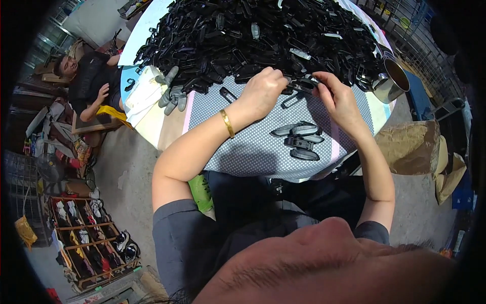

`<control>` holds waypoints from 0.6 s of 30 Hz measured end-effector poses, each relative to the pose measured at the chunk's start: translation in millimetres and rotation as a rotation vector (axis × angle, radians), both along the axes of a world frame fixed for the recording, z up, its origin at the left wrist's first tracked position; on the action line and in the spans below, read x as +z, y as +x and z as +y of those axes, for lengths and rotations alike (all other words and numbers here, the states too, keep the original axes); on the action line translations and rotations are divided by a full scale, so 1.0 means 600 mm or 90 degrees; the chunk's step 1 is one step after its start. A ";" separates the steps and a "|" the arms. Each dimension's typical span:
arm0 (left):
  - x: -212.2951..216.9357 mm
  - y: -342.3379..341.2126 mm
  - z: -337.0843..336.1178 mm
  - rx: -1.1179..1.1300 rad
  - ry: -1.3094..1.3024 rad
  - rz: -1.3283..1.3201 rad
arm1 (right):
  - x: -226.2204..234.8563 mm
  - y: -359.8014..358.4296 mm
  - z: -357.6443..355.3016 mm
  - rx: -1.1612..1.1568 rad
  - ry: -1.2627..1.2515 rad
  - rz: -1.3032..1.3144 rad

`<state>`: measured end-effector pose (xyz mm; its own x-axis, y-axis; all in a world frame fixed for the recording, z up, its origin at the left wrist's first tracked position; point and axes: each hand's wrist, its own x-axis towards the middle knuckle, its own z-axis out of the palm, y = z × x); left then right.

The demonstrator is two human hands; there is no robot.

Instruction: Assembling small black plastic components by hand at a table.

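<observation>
Both hands meet at the near edge of a large heap of black plastic parts (pixel 202 45). My left hand (pixel 263 92) is closed, its fingertips at one end of a small black plastic part (pixel 304 84). With thumb and fingers, my right hand (pixel 339 101) pinches the other end. The fingers cover much of this part, so its exact kind is unclear. Just below it lies a loose black frame-like piece (pixel 291 100), and another loose black piece (pixel 228 95) rests beside my left wrist. Nearer to me, several finished-looking oval black pieces (pixel 302 142) lie grouped on the patterned tablecloth (pixel 243 149).
Grey gloves (pixel 174 96) and a white cloth (pixel 147 96) lie at the table's left. A metal cup (pixel 390 81) stands at its right edge. Another person (pixel 91 81) sits at the far left. A cardboard box (pixel 407 147) and a shoe rack (pixel 93 238) stand on the floor.
</observation>
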<state>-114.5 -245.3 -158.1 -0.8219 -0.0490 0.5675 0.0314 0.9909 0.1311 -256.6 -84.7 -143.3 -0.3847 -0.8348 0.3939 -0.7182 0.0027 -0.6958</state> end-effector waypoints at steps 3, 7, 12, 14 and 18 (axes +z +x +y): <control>0.014 0.000 0.004 0.001 0.209 0.037 | -0.005 0.005 0.000 0.088 -0.009 -0.222; 0.007 -0.001 0.007 -0.123 0.811 0.011 | -0.007 0.026 -0.003 0.158 -0.037 -0.486; 0.007 0.000 0.027 -0.137 0.957 0.033 | -0.012 0.033 -0.006 0.146 -0.041 -0.451; -0.006 0.001 0.021 -0.111 0.854 0.046 | -0.015 0.043 -0.008 0.112 -0.072 -0.367; 0.005 0.002 0.031 -0.062 0.777 0.061 | -0.018 0.046 -0.012 0.116 -0.097 -0.337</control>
